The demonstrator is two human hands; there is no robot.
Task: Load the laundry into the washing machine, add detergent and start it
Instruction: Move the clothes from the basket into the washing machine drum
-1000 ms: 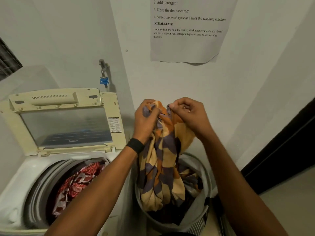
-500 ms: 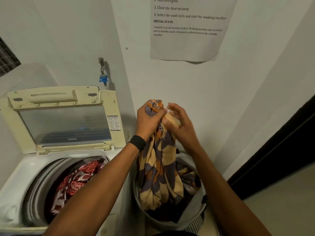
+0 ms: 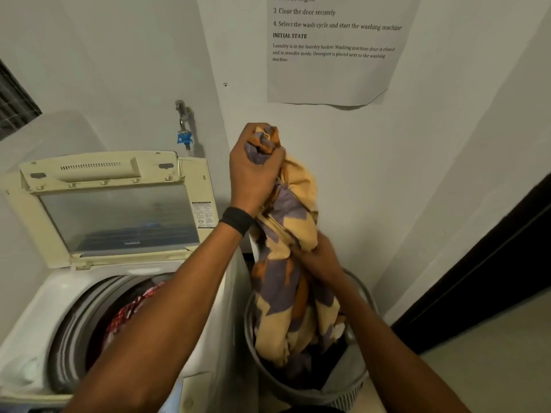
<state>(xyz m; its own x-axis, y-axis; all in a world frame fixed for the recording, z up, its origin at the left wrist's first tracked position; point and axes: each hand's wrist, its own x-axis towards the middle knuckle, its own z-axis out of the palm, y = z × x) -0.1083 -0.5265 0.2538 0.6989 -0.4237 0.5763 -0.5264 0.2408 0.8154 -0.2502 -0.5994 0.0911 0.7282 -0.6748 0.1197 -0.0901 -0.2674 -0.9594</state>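
High against a white wall, the left hand (image 3: 256, 171) is fisted round the top end of a yellow, purple and orange patterned cloth (image 3: 286, 293), while the right hand (image 3: 320, 257) grips the same cloth lower down, near its middle, fingers buried in the folds. A black band (image 3: 237, 220) circles the left wrist. The cloth's lower end hangs into a round grey laundry basket (image 3: 362, 380) on the floor, where darker items lie beneath it. Just left of the basket stands a white top-loading washing machine (image 3: 35, 323), its cream lid (image 3: 119, 216) raised upright at the rear; red-and-white patterned laundry (image 3: 128, 314) lies inside the drum. A tap (image 3: 183, 123) with a blue fitting is mounted on the wall behind the machine. A printed instruction sheet (image 3: 331, 70) hangs on the wall above the hands, and a dark door (image 3: 492, 263) shows at right.
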